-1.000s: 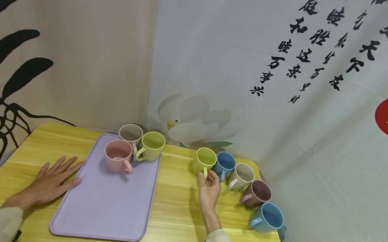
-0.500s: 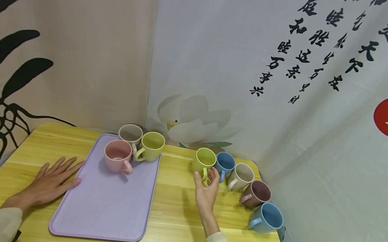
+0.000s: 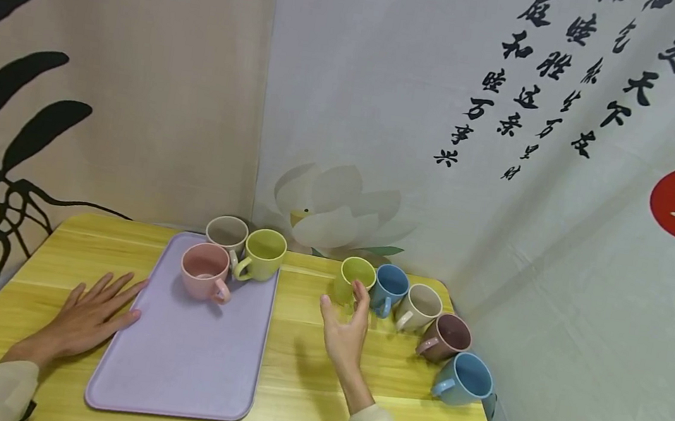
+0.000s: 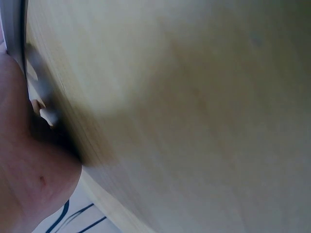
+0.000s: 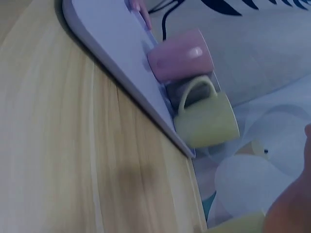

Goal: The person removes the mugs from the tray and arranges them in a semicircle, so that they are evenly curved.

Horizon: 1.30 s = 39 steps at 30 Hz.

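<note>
My left hand (image 3: 89, 316) lies with fingers spread on the table, fingertips touching the left rim of the lilac tray (image 3: 183, 361). Three mugs stand at the tray's far end: a beige one (image 3: 224, 230), a pink one (image 3: 200, 279) and a yellow-green one (image 3: 265, 259). In front of a second yellow-green mug (image 3: 349, 275), my right hand (image 3: 346, 336) is raised with thumb and fingers apart, holding nothing. It partly covers that mug and its handle. Only a blurred part of the right hand (image 5: 294, 204) enters the right wrist view.
Rightward from that mug, a blue mug (image 3: 392, 282), a cream mug (image 3: 421, 303), a maroon mug (image 3: 448, 335) and a light blue mug (image 3: 469, 377) follow the table's right edge. A printed cloth (image 3: 352, 99) hangs behind the wooden table (image 3: 288, 389).
My right hand has let go of the yellow-green mug's handle, spread its fingers and moved left and slightly toward me. That mug stays in place. The left hand has not moved.
</note>
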### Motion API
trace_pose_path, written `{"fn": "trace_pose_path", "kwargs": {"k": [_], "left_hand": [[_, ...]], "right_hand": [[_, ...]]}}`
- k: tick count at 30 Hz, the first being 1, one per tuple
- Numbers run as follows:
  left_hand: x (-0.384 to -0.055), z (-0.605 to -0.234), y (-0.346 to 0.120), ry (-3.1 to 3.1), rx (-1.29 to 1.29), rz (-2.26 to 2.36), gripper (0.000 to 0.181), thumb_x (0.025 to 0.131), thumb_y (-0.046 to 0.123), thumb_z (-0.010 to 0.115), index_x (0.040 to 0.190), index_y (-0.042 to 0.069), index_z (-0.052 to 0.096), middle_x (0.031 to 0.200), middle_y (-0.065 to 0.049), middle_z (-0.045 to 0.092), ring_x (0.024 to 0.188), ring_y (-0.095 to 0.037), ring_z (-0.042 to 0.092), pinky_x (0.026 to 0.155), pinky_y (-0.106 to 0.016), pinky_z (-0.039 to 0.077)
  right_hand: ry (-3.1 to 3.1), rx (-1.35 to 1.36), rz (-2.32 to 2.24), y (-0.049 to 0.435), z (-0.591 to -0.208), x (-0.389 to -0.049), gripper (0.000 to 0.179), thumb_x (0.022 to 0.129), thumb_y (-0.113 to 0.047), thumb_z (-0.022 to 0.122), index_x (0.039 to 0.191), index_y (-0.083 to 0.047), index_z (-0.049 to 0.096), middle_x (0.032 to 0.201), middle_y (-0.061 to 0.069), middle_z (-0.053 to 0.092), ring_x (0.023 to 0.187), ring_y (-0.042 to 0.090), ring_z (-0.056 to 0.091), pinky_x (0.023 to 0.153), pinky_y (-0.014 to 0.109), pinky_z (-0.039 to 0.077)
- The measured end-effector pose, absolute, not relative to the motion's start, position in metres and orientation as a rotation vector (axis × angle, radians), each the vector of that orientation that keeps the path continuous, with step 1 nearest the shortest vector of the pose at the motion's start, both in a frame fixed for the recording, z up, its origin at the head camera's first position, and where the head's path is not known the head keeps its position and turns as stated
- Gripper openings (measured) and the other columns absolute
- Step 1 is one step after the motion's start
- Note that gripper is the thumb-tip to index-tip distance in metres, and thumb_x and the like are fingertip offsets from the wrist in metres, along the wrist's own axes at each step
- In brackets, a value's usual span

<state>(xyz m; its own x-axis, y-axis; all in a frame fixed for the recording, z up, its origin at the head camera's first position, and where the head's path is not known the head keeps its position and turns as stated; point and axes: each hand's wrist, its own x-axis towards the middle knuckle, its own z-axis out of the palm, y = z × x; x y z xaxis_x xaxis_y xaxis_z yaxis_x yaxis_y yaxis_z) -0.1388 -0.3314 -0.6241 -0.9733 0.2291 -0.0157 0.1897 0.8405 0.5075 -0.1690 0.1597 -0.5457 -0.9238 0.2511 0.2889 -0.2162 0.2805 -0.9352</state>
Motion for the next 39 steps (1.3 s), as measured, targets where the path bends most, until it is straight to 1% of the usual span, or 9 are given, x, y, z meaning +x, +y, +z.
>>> {"fn": "trace_pose_path", "kwargs": {"k": [6,10,12,19,23,27,31,34,39], "left_hand": [[-0.14,-0.627,-0.333,2.945,0.338,0.787,0.074,0.119,0.055,0.046,0.182,0.028,0.02,0.189,-0.027,0.014,0.172,-0.065,0.003,0.126,-0.092,-0.005],[-0.141,-0.627,-0.333,2.943,0.335,0.787,0.074,0.119,0.056,0.046,0.182,0.029,0.02,0.189,-0.027,0.014,0.172,-0.064,0.002,0.127,-0.091,-0.006],[-0.141,-0.627,-0.333,2.942,0.333,0.789,0.074,0.119,0.056,0.046,0.182,0.029,0.02,0.189,-0.027,0.014,0.172,-0.064,0.003,0.127,-0.091,-0.006],[-0.141,-0.628,-0.333,2.943,0.338,0.796,0.074,0.119,0.056,0.047,0.182,0.028,0.021,0.189,-0.028,0.015,0.172,-0.064,0.003,0.127,-0.091,-0.007],[-0.14,-0.627,-0.333,2.944,0.339,0.798,0.074,0.118,0.055,0.047,0.182,0.028,0.022,0.189,-0.027,0.015,0.172,-0.064,0.003,0.127,-0.091,-0.007],[-0.14,-0.626,-0.333,2.941,0.334,0.796,0.074,0.118,0.056,0.047,0.182,0.028,0.022,0.189,-0.028,0.014,0.172,-0.065,0.003,0.127,-0.091,-0.007],[-0.14,-0.626,-0.333,2.94,0.332,0.789,0.074,0.119,0.056,0.047,0.182,0.028,0.021,0.189,-0.028,0.014,0.172,-0.065,0.003,0.127,-0.091,-0.007],[-0.14,-0.625,-0.333,2.943,0.334,0.79,0.074,0.119,0.056,0.047,0.182,0.027,0.022,0.188,-0.028,0.015,0.172,-0.065,0.004,0.127,-0.091,-0.007],[-0.139,-0.623,-0.332,2.941,0.333,0.802,0.074,0.119,0.056,0.047,0.182,0.027,0.022,0.188,-0.029,0.015,0.171,-0.065,0.003,0.127,-0.092,-0.006]], "right_hand": [[-2.225,0.084,1.713,0.141,-0.545,-0.164,0.079,0.103,-0.029,0.083,0.169,-0.012,0.043,0.174,0.012,0.052,0.164,0.038,0.045,0.139,0.064,0.029],[-2.275,0.153,1.74,0.127,-0.544,-0.162,0.078,0.103,-0.028,0.084,0.169,-0.016,0.044,0.173,0.007,0.053,0.165,0.035,0.045,0.14,0.061,0.03],[-2.299,0.184,1.753,0.121,-0.543,-0.161,0.077,0.103,-0.028,0.084,0.168,-0.015,0.045,0.173,0.006,0.053,0.165,0.035,0.045,0.14,0.06,0.031],[-2.41,0.293,1.786,0.101,-0.543,-0.16,0.076,0.104,-0.033,0.081,0.168,-0.013,0.045,0.172,0.008,0.054,0.166,0.034,0.045,0.139,0.058,0.034],[-2.473,0.324,1.77,0.088,-0.545,-0.161,0.077,0.104,-0.037,0.081,0.168,-0.013,0.046,0.171,0.009,0.056,0.163,0.032,0.049,0.138,0.056,0.038],[-2.523,0.384,1.755,0.076,-0.547,-0.162,0.076,0.104,-0.035,0.081,0.167,-0.009,0.047,0.17,0.014,0.057,0.161,0.036,0.052,0.136,0.057,0.041],[-2.58,0.465,1.745,0.065,-0.55,-0.162,0.074,0.104,-0.034,0.081,0.167,-0.01,0.049,0.168,0.014,0.06,0.159,0.038,0.055,0.134,0.056,0.044],[-2.624,0.526,1.722,0.058,-0.552,-0.163,0.071,0.106,-0.035,0.08,0.165,-0.01,0.051,0.165,0.014,0.063,0.156,0.038,0.058,0.131,0.056,0.048],[-2.652,0.618,1.759,0.047,-0.555,-0.167,0.059,0.11,-0.03,0.076,0.159,-0.003,0.056,0.16,0.024,0.064,0.153,0.041,0.062,0.127,0.058,0.052]]}}
